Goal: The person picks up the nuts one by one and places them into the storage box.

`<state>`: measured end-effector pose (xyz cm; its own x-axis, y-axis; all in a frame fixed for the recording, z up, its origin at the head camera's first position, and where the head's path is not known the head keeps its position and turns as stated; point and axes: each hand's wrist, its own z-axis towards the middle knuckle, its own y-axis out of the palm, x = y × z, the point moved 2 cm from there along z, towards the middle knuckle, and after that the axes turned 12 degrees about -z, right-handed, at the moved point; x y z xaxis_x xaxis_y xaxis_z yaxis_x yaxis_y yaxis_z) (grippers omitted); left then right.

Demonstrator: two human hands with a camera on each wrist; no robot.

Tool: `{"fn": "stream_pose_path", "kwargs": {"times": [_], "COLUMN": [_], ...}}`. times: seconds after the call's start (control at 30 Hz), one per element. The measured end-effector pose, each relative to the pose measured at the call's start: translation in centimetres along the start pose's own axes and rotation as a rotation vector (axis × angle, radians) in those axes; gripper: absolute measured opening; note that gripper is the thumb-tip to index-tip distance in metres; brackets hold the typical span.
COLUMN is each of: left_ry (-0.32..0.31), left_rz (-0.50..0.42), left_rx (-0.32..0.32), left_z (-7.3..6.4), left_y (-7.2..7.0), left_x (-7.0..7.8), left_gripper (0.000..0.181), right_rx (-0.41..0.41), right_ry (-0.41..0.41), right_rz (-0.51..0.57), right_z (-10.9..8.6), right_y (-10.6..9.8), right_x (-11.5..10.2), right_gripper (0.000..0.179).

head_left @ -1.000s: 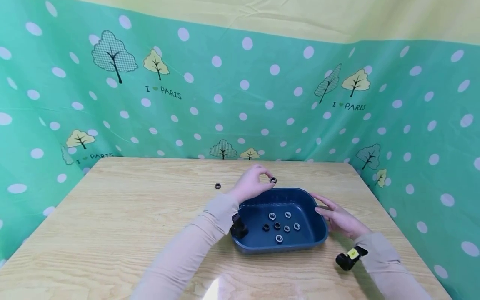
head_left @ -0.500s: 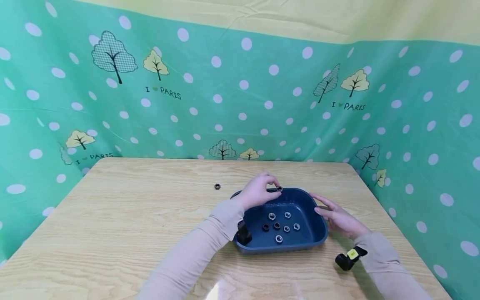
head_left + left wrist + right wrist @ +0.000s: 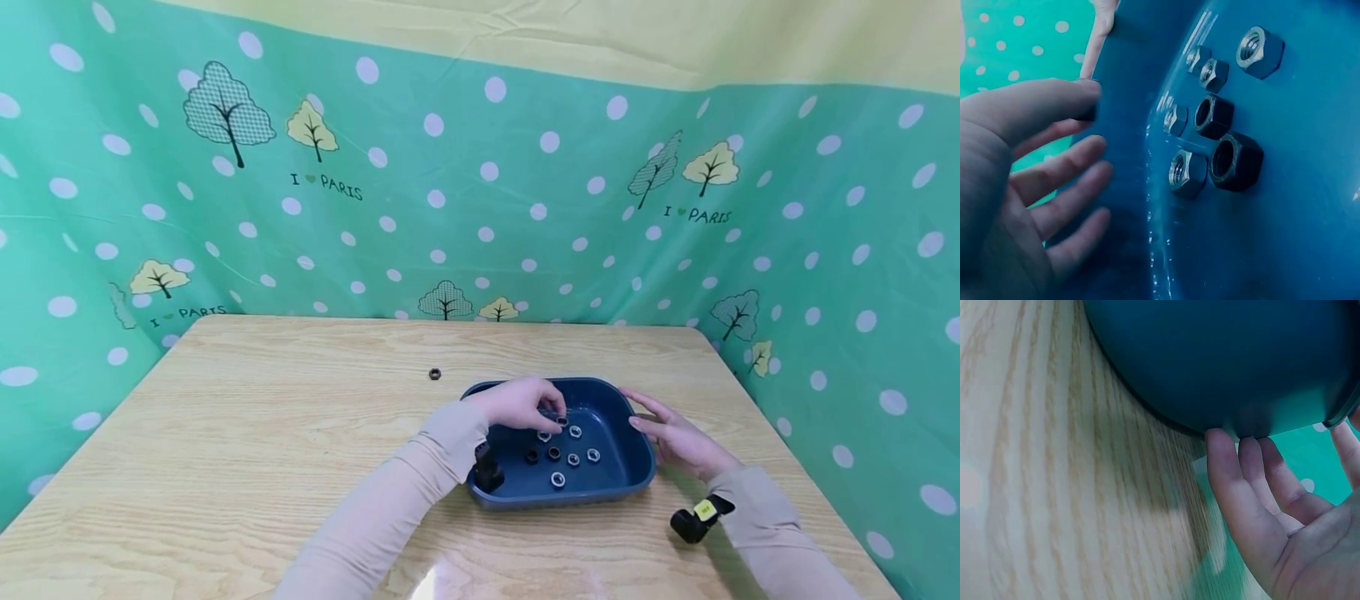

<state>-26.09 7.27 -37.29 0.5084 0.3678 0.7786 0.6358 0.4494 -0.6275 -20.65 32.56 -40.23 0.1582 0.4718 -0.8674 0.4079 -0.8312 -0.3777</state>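
In the head view, my left hand (image 3: 528,402) reaches into a blue plastic bin (image 3: 555,500). Its thumb and index finger pinch a dark hex nut (image 3: 1087,111), just above the bin floor; the other fingers hang loosely spread. Beneath lie several hex nuts, both silver, such as the silver nut (image 3: 557,479), and black, such as the black nut (image 3: 1236,162). At the bin's right end my right hand (image 3: 686,437) holds the wall. Its thumb laps over the rim while its fingertips (image 3: 1219,440) press against the outer side.
One more dark nut (image 3: 435,374) lies on the wooden table (image 3: 247,450), behind and left of the bin. A green dotted curtain (image 3: 420,150) hangs behind the table and along its sides. Each wrist carries a small black camera.
My left hand has come down from above the bin's back rim into the bin, carrying the pinched nut with it. My right hand and the bin have stayed put.
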Motion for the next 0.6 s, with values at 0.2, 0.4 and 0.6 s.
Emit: {"fn": "stream_pose_path", "kwargs": {"times": [0.2,0.4,0.6], "left_ry": [-0.052,-0.106,-0.146], "left_rz": [0.069,0.108,0.152], "left_rx": [-0.060,-0.096,-0.114], "left_z": [0.12,0.04,-0.20], "left_y": [0.13,0.14,0.11], "left_x": [-0.40,-0.76,-0.66], "left_gripper": [0.006,0.008,0.012], "right_rx": [0.002,0.001,-0.007], "right_ry": [0.001,0.000,0.001], "right_rz": [0.013,0.016,0.019], "right_z": [0.02,0.05,-0.03], "right_y": [-0.12,-0.25,-0.32], "right_x": [-0.08,-0.13,-0.14], "right_gripper": [0.068,0.068,0.068]}}
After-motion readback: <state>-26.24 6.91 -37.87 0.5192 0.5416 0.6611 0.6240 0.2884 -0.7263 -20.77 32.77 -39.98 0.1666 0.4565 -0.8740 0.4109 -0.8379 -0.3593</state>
